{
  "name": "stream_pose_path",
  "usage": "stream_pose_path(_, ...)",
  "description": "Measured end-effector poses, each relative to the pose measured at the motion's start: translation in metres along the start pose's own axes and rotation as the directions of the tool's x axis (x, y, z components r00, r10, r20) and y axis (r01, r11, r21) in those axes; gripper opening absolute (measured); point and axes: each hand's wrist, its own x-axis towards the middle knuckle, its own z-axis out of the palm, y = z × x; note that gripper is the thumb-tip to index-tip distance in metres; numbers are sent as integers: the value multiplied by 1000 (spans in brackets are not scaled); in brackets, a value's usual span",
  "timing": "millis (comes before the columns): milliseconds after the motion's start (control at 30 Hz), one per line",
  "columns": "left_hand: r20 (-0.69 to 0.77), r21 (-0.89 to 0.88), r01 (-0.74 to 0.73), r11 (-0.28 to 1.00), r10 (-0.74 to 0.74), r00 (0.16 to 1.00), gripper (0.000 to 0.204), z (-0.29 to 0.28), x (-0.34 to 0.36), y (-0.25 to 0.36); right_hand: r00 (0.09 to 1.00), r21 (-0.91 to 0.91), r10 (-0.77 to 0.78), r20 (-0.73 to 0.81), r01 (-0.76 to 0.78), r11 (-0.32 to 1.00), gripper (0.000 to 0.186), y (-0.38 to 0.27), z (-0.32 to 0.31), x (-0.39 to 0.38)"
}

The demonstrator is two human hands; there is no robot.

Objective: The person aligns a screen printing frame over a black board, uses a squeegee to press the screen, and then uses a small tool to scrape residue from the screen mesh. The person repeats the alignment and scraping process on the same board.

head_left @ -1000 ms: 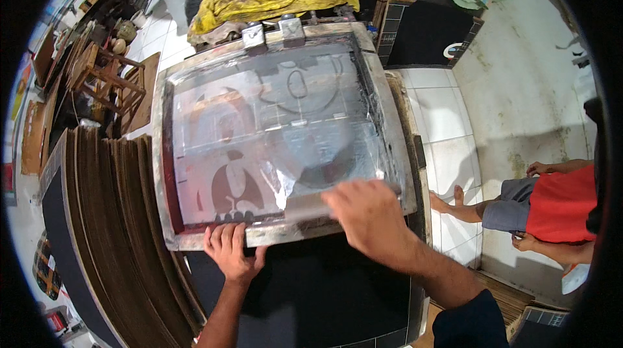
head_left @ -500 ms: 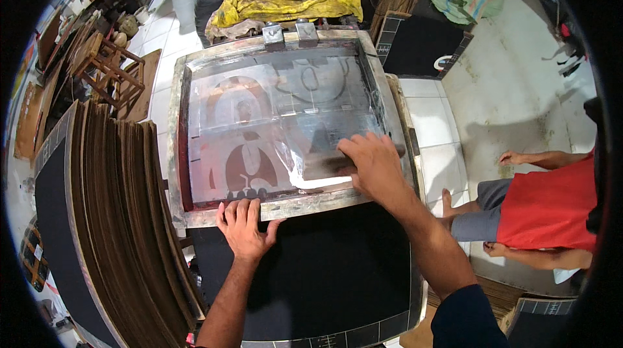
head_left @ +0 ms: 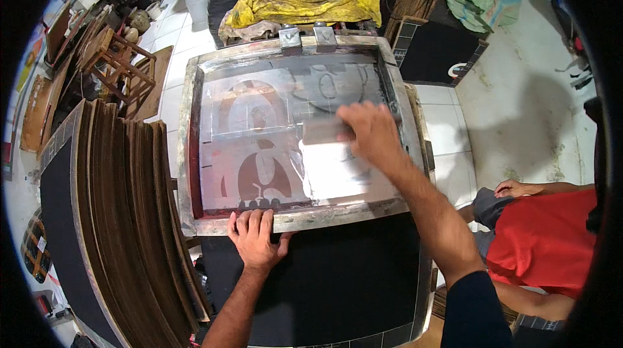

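A screen printing frame (head_left: 337, 213) with a wooden border lies before me, its translucent mesh (head_left: 250, 143) showing dark rounded stencil shapes. My right hand (head_left: 371, 132) is closed around a squeegee (head_left: 324, 130), blurred by motion, on the right half of the mesh. Nearer to me than the squeegee, a bright white ink area (head_left: 334, 169) covers the mesh. My left hand (head_left: 257, 239) grips the frame's near rail, fingertips over its top and thumb along the front. Under the frame and toward me lies a black board (head_left: 344, 270).
Tall stacked boards (head_left: 123, 218) stand at left. Two metal clamps (head_left: 308, 39) sit on the frame's far rail, with a yellow cloth (head_left: 305, 7) beyond. A person in a red shirt (head_left: 538, 244) is at right. A wooden stool (head_left: 120, 65) stands far left.
My right hand has pushed the squeegee away from me over the mesh, and a white area now shows behind it. My left hand stays on the rail. The person at right has shifted nearer.
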Motion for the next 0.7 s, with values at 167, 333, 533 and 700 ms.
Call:
stream_pose_path(167, -6, -11, -4, 1000, 4, 1000, 63, 0, 0, 0, 996, -5, 56, 71, -56, 998, 38, 20, 11, 57)
stream_pose_path(333, -28, -28, 0, 1000, -1, 1000, 63, 0, 1, 0, 996, -44, 72, 58, -69, 997, 16, -23, -1, -12)
stream_pose_path(533, -36, -42, -2, 999, 1, 999, 64, 1, 2, 0, 988, 12, 29, -154, -27, 1000, 18, -18, -5, -8)
stream_pose_path(700, -28, -28, -8, 1000, 8, 1000, 65, 2, 1, 0, 971, -73, 9, -239, -27, 997, 22, 5, 21, 38)
